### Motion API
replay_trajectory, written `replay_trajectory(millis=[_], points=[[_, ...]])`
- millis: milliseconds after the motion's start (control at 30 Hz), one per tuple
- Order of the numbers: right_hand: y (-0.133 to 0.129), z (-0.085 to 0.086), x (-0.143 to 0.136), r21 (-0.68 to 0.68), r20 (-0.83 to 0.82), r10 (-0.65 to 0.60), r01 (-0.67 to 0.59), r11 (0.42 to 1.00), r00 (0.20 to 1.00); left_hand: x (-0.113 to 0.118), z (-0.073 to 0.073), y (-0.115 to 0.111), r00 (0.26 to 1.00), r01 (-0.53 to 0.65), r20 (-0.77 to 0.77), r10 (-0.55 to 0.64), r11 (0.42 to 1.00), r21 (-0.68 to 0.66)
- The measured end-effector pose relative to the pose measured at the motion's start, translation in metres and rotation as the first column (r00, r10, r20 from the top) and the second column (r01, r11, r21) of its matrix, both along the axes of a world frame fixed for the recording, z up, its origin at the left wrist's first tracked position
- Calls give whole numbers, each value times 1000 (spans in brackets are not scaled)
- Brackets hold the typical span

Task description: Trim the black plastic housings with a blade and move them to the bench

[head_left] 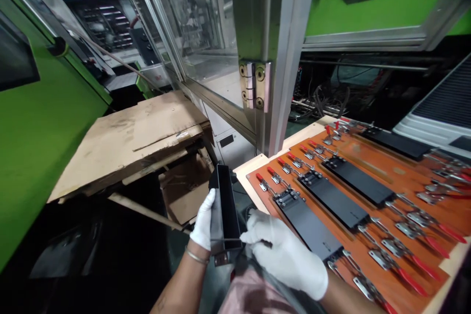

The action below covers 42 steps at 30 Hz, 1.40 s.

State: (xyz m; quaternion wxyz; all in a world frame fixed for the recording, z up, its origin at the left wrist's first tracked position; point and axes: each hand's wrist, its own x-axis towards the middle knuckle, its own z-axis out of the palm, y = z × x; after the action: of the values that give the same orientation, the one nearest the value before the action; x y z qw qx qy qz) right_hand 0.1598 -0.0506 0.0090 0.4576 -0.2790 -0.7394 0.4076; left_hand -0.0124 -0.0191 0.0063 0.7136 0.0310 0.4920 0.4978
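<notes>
Pink clothing (245, 297) at bottom edge, nearest the camera. Just beyond it, black box (217, 221), narrow, long, open side facing the camera, held in the air between the cardboard (136, 127) on the left and the table (253, 169) on the right. Left hand (202, 221), white glove, closed around the box's left side: thumb laid along the outer wall, other fingers hidden behind. Right hand (283, 250), white glove, fingertips pinched together at the near right corner of the box, seemingly on a thin strip (226, 240) lying across that end. Blurry; can't tell if it's a loose piece, a tool or part of the box.

Handling, as judged: left hand does the steadying, so firm grip low on the wall, near the end being worked, stops the box twisting. Right fingertips should press lightly and square to the edge; a sideways push could tilt the box or slip off the rim. Glove fabric may snag on corners, so small moves, fingertips only. Turning the open side toward the light would help, inside is very dark.

Right side: orange board (408, 181) on the table, carrying dark panels (309, 225) with red-handled clamps (410, 279) at their ends. Box and both hands are apart from the board.
</notes>
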Motion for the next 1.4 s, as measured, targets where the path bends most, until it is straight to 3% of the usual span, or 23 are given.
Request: replay_trajectory(millis=[267,433,533,633,867,1067,1267,1400], points=[[-6,-6,2,20,-33,4,-3,1000,999,-1,4,2,999,-41,20,41,999,9],[-8,-6,1,14,35,-11,11,1000,999,1,11,1,997,-72,25,72,997,26],[-10,-10,-2,7,85,-47,47,999,995,3,10,0,985,-170,17,169,984,48],[-12,-15,-4,-2,76,-86,86,996,993,3,6,-1,969,-248,-3,249,967,58],[-20,-9,-4,-85,62,-96,101,991,993,-11,-4,1,974,-201,131,186,973,114],[-25,-7,-7,-106,111,-126,138,985,986,-17,-13,3,972,-220,123,199,958,182],[-25,-18,-8,-38,65,-192,195,980,979,-24,-37,3,952,-296,154,265,926,236],[-23,-23,-7,44,20,-232,231,972,973,-24,-41,3,950,-295,183,255,922,249]])
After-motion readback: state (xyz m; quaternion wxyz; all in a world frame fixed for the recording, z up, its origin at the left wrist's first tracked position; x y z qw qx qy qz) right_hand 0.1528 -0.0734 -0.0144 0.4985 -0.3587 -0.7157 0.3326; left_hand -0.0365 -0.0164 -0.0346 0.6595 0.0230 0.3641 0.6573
